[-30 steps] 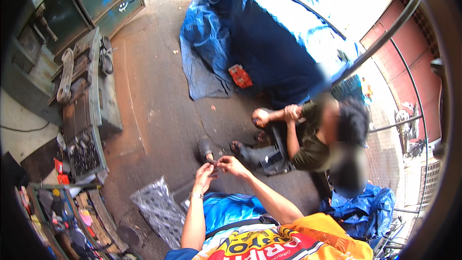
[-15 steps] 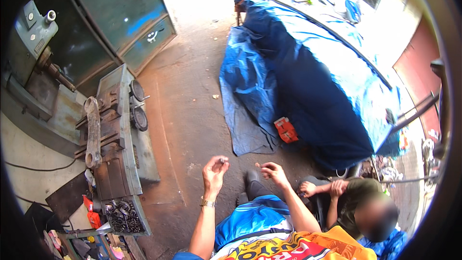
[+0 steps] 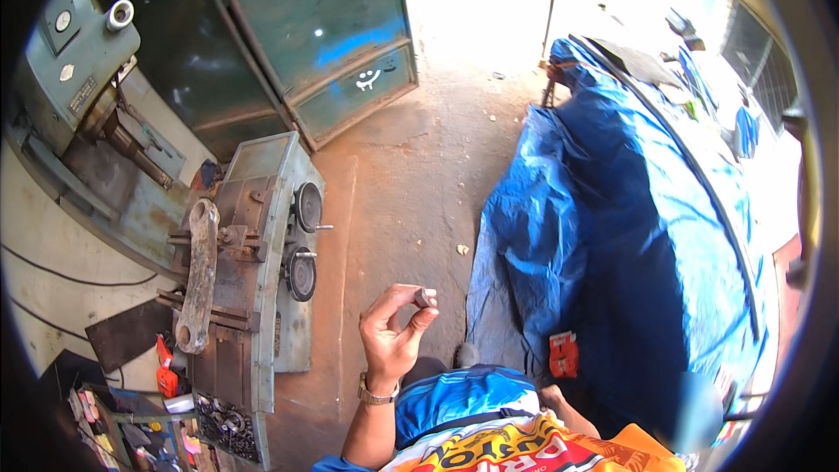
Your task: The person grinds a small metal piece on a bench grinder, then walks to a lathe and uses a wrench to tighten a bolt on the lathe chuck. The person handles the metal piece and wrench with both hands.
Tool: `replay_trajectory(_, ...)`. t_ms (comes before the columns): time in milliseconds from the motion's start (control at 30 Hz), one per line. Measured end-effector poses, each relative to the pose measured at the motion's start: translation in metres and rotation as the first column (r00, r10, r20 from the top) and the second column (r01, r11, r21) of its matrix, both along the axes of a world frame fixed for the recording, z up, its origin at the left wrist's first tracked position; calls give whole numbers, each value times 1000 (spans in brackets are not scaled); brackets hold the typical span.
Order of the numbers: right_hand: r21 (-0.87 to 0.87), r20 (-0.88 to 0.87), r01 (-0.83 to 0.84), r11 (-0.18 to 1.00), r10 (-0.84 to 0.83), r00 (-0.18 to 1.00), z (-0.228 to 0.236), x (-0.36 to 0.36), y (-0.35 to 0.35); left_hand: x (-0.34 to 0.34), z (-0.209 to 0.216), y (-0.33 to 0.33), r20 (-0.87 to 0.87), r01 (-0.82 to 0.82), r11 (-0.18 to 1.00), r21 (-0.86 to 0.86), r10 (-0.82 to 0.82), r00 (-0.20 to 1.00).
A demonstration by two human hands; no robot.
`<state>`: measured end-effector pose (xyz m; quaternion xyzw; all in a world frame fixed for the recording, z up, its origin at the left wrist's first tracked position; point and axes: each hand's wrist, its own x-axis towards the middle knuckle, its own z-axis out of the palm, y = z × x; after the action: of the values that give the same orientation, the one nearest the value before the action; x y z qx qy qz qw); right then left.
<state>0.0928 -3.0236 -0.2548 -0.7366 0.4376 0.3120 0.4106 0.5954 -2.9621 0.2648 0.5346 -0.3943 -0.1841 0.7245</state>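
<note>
My left hand [image 3: 391, 336], with a watch on the wrist, is raised in front of me. Thumb and forefinger pinch a small grey metal piece [image 3: 425, 298], its exact kind too small to tell. My right hand [image 3: 552, 399] is low beside my waist, partly behind the orange and yellow shirt; its fingers are not clear. On the machine table [image 3: 229, 275] to the left lies a long, worn metal link arm [image 3: 200, 275] with a round eye at each end.
The milling machine head [image 3: 83, 52] and two handwheels [image 3: 301, 275] are at left. Metal bits fill a tray [image 3: 229, 424] below. A green metal door [image 3: 319, 17] stands behind. At right, a blue tarpaulin [image 3: 612, 236] covers a bulky load, with a red packet [image 3: 563, 355] beside it.
My view has swung left, towards the machine. My right hand has moved away from the left and down to my waist. The seated person has mostly left the view.
</note>
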Motion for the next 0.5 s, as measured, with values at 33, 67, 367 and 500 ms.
replay_trajectory(33,83,-90,296,951,-289,953,1,39,-50,14,2,-16,-179,13,1000,-25,-17,984)
replay_trajectory(67,111,-75,427,897,-421,904,4,86,-100,31,4,-33,-216,38,998,-52,-48,975)
replay_trajectory(367,168,556,614,771,-589,587,145,464,-407,209,-4,-211,-457,277,896,-348,-420,784)
replay_trajectory(500,172,453,690,703,-679,578,153,495,-443,298,23,-305,-506,365,832,-417,-546,668)
